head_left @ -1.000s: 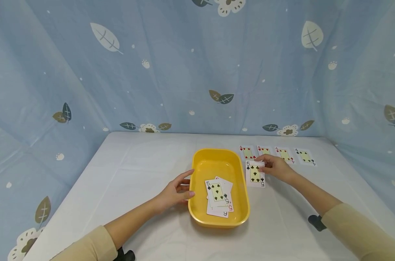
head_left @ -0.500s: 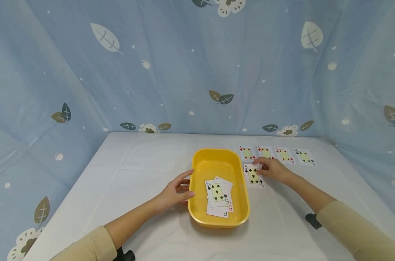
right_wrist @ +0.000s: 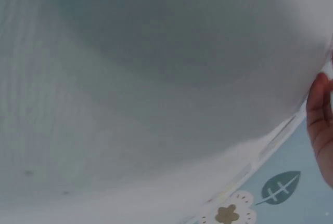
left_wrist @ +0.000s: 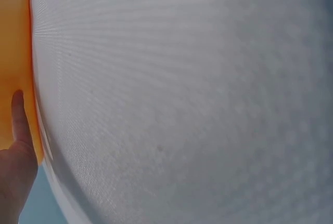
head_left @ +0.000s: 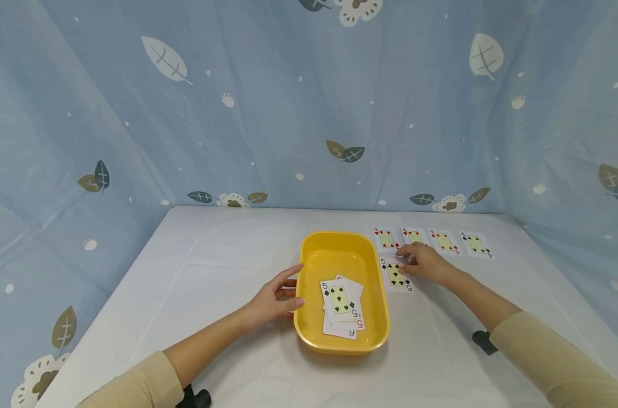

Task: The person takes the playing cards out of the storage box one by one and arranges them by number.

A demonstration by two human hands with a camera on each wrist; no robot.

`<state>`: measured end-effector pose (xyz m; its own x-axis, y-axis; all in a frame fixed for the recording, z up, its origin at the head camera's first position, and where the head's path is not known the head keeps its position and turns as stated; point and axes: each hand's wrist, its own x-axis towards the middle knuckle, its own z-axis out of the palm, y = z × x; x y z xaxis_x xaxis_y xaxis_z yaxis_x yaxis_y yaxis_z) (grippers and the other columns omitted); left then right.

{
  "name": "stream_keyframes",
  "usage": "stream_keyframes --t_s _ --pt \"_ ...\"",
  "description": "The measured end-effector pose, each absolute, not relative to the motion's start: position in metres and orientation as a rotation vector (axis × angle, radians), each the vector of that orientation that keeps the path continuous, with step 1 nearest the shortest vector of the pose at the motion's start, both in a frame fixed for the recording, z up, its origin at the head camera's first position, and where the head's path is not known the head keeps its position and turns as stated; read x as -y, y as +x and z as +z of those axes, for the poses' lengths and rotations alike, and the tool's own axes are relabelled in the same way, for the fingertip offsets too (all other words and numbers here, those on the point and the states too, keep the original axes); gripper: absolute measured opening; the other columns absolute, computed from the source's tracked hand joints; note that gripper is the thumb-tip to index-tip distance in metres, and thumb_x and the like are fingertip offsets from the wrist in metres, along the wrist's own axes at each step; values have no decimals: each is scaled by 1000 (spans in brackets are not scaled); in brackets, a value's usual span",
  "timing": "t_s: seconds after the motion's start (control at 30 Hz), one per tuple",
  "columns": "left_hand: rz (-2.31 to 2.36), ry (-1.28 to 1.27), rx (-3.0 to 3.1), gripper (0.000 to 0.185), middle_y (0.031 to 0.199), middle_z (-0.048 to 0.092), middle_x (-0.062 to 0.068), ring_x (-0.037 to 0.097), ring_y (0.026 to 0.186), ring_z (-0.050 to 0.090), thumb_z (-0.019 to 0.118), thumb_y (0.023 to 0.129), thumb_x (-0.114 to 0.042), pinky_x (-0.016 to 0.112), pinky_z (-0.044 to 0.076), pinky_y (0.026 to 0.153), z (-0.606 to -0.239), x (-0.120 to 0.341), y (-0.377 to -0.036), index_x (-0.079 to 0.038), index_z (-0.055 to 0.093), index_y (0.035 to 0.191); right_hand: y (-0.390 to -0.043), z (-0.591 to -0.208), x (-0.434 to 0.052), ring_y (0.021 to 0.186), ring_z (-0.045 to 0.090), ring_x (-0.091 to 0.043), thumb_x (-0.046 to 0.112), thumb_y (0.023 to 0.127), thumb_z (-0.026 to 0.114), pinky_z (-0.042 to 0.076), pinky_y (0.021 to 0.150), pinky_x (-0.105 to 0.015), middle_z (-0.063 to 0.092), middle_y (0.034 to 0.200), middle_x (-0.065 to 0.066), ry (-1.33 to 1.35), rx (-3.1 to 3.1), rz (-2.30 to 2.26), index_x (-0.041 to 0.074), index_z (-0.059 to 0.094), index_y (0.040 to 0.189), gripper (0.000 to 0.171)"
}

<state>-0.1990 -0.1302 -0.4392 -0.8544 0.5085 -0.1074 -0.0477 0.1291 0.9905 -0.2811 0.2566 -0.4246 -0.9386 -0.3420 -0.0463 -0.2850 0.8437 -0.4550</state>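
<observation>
Evidently crowded on one side, the white-covered desk [head_left: 227, 243] carries a yellow tray [head_left: 339, 255] with a five of clubs [head_left: 393, 276] lying face up just beside its three o'clock rim. A row of fours [head_left: 444, 242], four cards side by side, runs from half past one to past two o'clock of the tray. The right hand [head_left: 425, 263], at the five of clubs' two o'clock, blocks that card's upper right edge and the bottom of the second four. Its fingers are bent at the card — whether they pinch or merely press it, I cannot tell. At the tray's nine o'clock the left hand [head_left: 270, 300] rests with fingers spread against the outer wall. Black objects [head_left: 484, 342] sit partly behind the sleeves [head_left: 543, 351].

Inside the tray, towards six o'clock, a five of spades [head_left: 339, 299] lies askew over other cards [head_left: 339, 331], mostly covered. The tray is glossy, a deep rounded rectangle; the cards are thin, white-bordered, with pale yellow panels. Fine weave shows on the desk cloth in the left wrist view. At twelve o'clock hangs a blue curtain [head_left: 268, 113] — soft folds, printed leaves, flowers and paw marks.
</observation>
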Motion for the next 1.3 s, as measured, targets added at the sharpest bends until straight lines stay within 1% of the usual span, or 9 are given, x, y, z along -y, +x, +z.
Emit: stream_keyframes --t_s 0.1,0.17,0.4,0.6,0.73,0.9,1.03,1.2,1.3 --pt "1773 443 -1994 78 138 36 25 39 124 43 68 89 -21 42 56 83 -439 131 -199 -17 22 151 -280 -422 -252 77 51 -19 15 81 75 53 70 -27 58 104 -14 -442 -2906 -647 2 60 115 39" --pt "1773 445 -1990 77 138 36 25 39 124 43 67 89 -21 42 56 83 -439 131 -199 -17 22 151 -278 -421 -249 77 52 -19 13 81 75 53 70 -28 59 102 -13 -442 -2904 -654 1 60 114 39" --pt "1769 445 -1991 74 139 36 24 38 123 44 65 90 -18 42 56 83 -440 131 -199 -17 22 151 -268 -412 -236 71 52 -15 10 81 74 50 62 -24 62 93 -8 -524 -2921 -732 1 61 112 35" --pt "1768 437 -2000 74 139 37 23 37 123 45 66 90 -18 42 56 82 -440 131 -199 -18 23 151 -262 -397 -225 68 52 -15 5 82 71 50 59 -23 63 95 -13 -565 -2971 -802 -1 61 113 33" --pt "1766 439 -2000 75 139 37 23 37 123 44 66 90 -19 42 56 82 -441 130 -199 -18 23 151 -259 -389 -221 68 52 -14 7 84 70 51 59 -22 63 96 -13 -564 -2955 -839 0 59 115 34" --pt "1765 447 -1988 76 139 37 22 37 124 44 67 89 -19 42 56 83 -442 130 -201 -19 23 151 -253 -382 -214 72 56 -15 7 84 70 53 61 -21 63 100 -16 -570 -2935 -901 3 59 117 35" --pt "1767 450 -1987 76 140 36 22 37 125 43 67 89 -19 42 56 83 -442 130 -201 -19 22 151 -248 -377 -206 73 56 -15 7 84 71 53 61 -19 62 100 -14 -610 -2926 -945 5 60 118 36" --pt "1763 452 -1988 76 140 36 22 37 125 44 67 89 -19 42 56 83 -441 130 -200 -19 22 151 -243 -373 -195 71 54 -15 10 82 73 52 58 -19 62 100 -11 -659 -2910 -969 3 60 118 38" --pt "1758 447 -1997 75 140 37 22 37 124 44 66 90 -18 42 56 83 -441 130 -200 -19 23 151 -241 -371 -190 70 52 -15 14 81 75 50 56 -19 62 99 -12 -703 -2909 -966 0 60 118 42"
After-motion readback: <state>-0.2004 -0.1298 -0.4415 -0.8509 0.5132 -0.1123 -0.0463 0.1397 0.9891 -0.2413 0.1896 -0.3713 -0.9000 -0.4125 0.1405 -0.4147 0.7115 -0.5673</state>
